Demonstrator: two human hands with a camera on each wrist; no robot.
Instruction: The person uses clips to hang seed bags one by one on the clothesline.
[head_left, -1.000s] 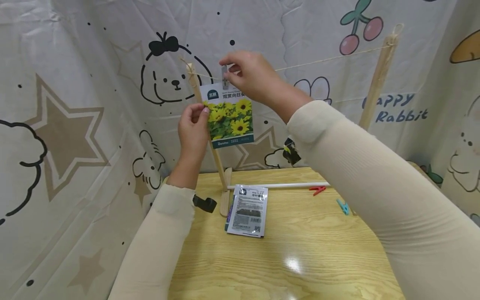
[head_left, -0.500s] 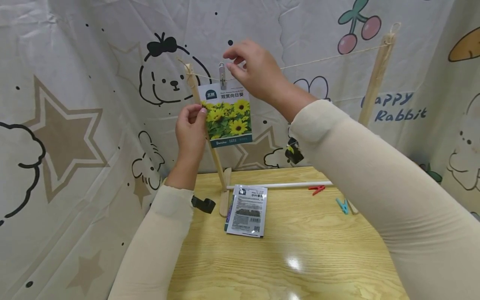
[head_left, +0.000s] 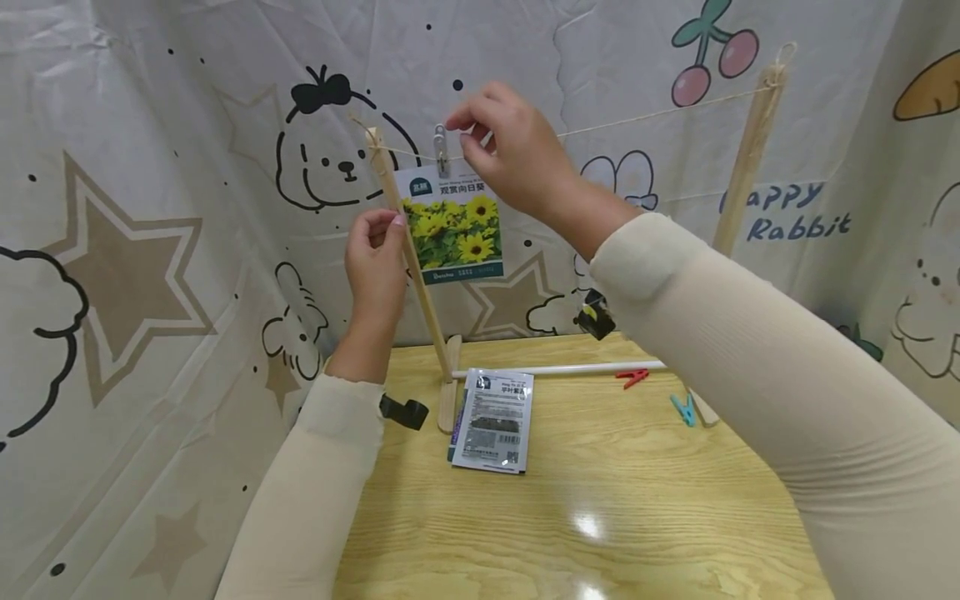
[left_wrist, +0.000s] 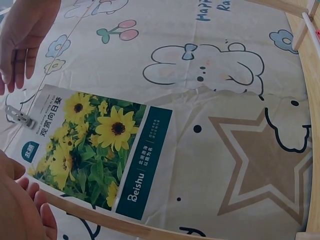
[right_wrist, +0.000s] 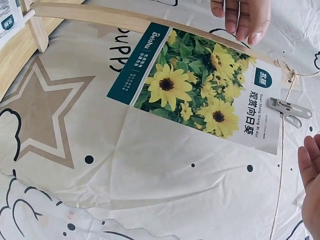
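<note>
A seed packet (head_left: 450,229) with yellow sunflowers on its front hangs from a thin string (head_left: 660,111), held at its top edge by a grey clothespin (head_left: 442,152). Beside the packet's left edge is my left hand (head_left: 375,271), its fingers loosely bent and holding nothing. The right wrist view shows a gap between that hand (right_wrist: 245,17) and the packet (right_wrist: 195,90). My right hand (head_left: 517,150) hovers just right of the clothespin, fingers relaxed and apart from it. In the right wrist view the clothespin (right_wrist: 289,109) bites over string and packet.
Two wooden posts, the left one (head_left: 427,308) and the right one (head_left: 750,158), carry the string. A white rod (head_left: 577,368) runs low between them. On the table (head_left: 600,500) lie stacked seed packets (head_left: 492,423), a red clothespin (head_left: 632,378) and a blue one (head_left: 683,410).
My right hand has let go of the grey clothespin and moved slightly right. My left hand has come off the packet's edge, a little to the left. The packet now hangs by itself.
</note>
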